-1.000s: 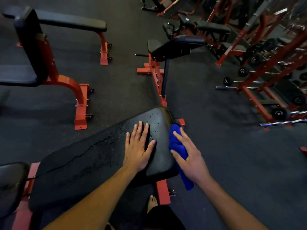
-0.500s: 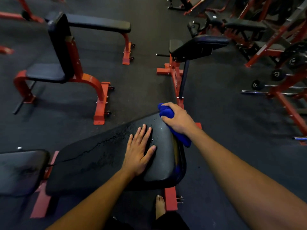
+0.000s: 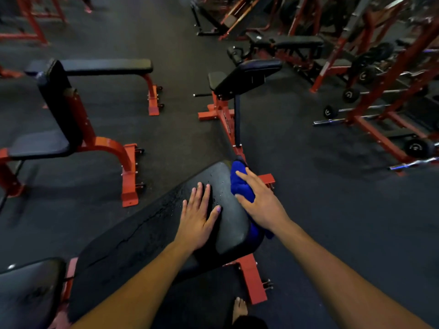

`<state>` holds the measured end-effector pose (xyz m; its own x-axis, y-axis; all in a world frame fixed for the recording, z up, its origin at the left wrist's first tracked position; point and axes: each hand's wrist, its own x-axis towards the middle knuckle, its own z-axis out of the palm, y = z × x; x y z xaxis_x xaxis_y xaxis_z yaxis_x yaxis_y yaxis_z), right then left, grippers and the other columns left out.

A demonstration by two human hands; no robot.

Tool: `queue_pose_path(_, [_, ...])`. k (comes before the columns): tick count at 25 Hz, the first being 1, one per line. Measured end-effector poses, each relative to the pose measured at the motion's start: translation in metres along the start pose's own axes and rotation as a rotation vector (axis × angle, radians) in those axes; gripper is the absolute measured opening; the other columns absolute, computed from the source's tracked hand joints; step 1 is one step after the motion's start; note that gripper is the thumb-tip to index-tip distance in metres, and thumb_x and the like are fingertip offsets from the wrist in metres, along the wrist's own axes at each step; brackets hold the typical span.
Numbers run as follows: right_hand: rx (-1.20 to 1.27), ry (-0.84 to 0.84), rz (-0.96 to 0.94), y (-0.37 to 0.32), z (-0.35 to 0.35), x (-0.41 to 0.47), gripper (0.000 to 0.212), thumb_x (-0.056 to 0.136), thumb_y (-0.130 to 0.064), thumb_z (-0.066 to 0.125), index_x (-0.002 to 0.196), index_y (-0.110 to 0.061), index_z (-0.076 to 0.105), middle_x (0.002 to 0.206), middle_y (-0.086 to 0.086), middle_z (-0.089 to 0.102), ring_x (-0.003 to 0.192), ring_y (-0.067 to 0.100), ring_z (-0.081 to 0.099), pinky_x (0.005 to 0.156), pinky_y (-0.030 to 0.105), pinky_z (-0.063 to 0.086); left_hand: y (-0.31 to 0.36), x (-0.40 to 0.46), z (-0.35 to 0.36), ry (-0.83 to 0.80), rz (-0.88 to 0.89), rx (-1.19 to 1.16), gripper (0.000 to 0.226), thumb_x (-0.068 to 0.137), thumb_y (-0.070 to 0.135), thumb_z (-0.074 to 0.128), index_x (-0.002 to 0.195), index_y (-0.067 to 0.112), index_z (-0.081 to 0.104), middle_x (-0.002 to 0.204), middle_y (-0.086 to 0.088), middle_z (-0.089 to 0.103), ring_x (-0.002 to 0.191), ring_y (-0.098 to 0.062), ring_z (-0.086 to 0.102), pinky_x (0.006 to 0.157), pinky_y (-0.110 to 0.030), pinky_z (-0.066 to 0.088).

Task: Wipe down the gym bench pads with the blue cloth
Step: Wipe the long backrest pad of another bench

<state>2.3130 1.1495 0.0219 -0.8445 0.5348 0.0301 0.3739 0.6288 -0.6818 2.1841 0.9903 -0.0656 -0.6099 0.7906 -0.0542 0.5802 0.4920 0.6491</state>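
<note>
Looking down through the head camera, I see a dim gym with dark rubber flooring (image 3: 332, 210) and red-framed equipment all around.

At the far left stands a seat with an upright black back pad (image 3: 57, 100) on a curved red frame, and beyond it a flat black bench (image 3: 104, 66) on red legs. In the lower left corner sits a small black seat pad (image 3: 28, 293), which belongs to the bench I am working on.

Running from there up toward the centre is the long black bench pad (image 3: 147, 233), tilted, its surface cracked and dotted with water droplets near its upper end. My left hand (image 3: 197, 217) lies flat on this pad, palm down, fingers (image 3: 200, 193) straight and spread, gripping nothing.

Just to its right, my right hand (image 3: 260, 203) presses the blue cloth (image 3: 240, 184) against the pad's right side edge. Its fingers curl loosely over the bunched cloth, holding it to the padding; part of the cloth hangs below my wrist.

Under the pad, the red bench frame (image 3: 253, 279) rests on the floor, and a bare foot (image 3: 240, 307) shows beside it.

Farther ahead stands another angled black pad (image 3: 247, 77) on a red post. On the right, red racks (image 3: 384, 86) hold barbells (image 3: 356, 108) with small black plates.
</note>
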Motion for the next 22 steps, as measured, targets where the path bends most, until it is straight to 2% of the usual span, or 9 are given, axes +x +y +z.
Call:
queue_pose_path(2, [0.075, 0.025, 0.022, 0.007, 0.002, -0.012, 0.060, 0.093, -0.034, 0.064, 0.148, -0.039, 0.040, 0.161, -0.017, 0.028, 0.145, -0.004, 0.024, 0.118, 0.026, 0.025, 0.002, 0.001, -0.008, -0.008, 0.071, 0.057, 0.086, 0.088, 0.078, 0.010, 0.161, 0.035, -0.002, 0.163, 0.018, -0.019, 0.152, -0.003, -0.019, 0.127, -0.043, -0.006])
queue_pose_path(5, [0.126, 0.066, 0.004, 0.013, 0.006, -0.011, 0.059, 0.092, -0.033, 0.065, 0.147, -0.039, 0.043, 0.159, -0.016, 0.032, 0.144, -0.005, 0.027, 0.119, 0.025, 0.026, 0.006, 0.006, -0.016, 0.041, 0.406, 0.244, 0.076, 0.101, 0.070, 0.017, 0.162, 0.028, 0.001, 0.170, 0.010, -0.012, 0.157, -0.010, -0.010, 0.128, -0.040, -0.004])
queue_pose_path(7, [0.155, 0.098, 0.011, 0.015, 0.010, -0.008, 0.059, 0.091, -0.030, 0.067, 0.145, -0.038, 0.045, 0.158, -0.015, 0.033, 0.142, -0.005, 0.030, 0.118, 0.021, 0.025, 0.011, 0.013, -0.017, 0.022, 0.554, 0.291, 0.074, 0.104, 0.063, 0.023, 0.163, 0.021, 0.004, 0.172, 0.005, -0.006, 0.158, -0.015, -0.005, 0.128, -0.040, -0.001])
queue_pose_path(9, [0.189, 0.123, 0.027, 0.020, 0.013, -0.007, 0.060, 0.090, -0.028, 0.069, 0.145, -0.036, 0.047, 0.157, -0.015, 0.035, 0.141, -0.003, 0.033, 0.117, 0.020, 0.026, 0.011, 0.022, -0.014, -0.015, 0.605, 0.294, 0.076, 0.105, 0.062, 0.025, 0.163, 0.017, 0.006, 0.172, 0.001, -0.004, 0.159, -0.019, -0.003, 0.128, -0.043, 0.001])
queue_pose_path(18, [0.190, 0.198, 0.089, 0.017, 0.014, -0.009, 0.060, 0.089, -0.033, 0.070, 0.144, -0.038, 0.047, 0.154, -0.011, 0.042, 0.139, 0.003, 0.039, 0.118, 0.027, 0.030, -0.001, 0.036, -0.001, 0.066, 0.711, 0.203, 0.076, 0.104, 0.059, 0.021, 0.162, 0.009, 0.018, 0.171, -0.010, 0.012, 0.159, -0.028, 0.008, 0.127, -0.052, 0.008])
queue_pose_path(20, [0.184, 0.244, 0.143, 0.011, 0.015, -0.012, 0.057, 0.089, -0.034, 0.070, 0.142, -0.037, 0.048, 0.149, -0.012, 0.048, 0.135, 0.004, 0.044, 0.116, 0.030, 0.034, -0.005, 0.039, 0.000, 0.085, 0.718, 0.199, 0.076, 0.104, 0.060, 0.021, 0.162, 0.011, 0.019, 0.171, -0.010, 0.014, 0.159, -0.026, 0.009, 0.127, -0.052, 0.008])
queue_pose_path(22, [0.184, 0.369, 0.256, 0.003, 0.021, -0.023, 0.053, 0.089, -0.036, 0.070, 0.138, -0.038, 0.049, 0.141, -0.014, 0.056, 0.128, 0.006, 0.052, 0.111, 0.033, 0.040, -0.008, 0.037, 0.004, 0.096, 0.729, 0.211, 0.076, 0.103, 0.060, 0.022, 0.161, 0.012, 0.020, 0.170, -0.010, 0.016, 0.158, -0.024, 0.010, 0.127, -0.051, 0.009])
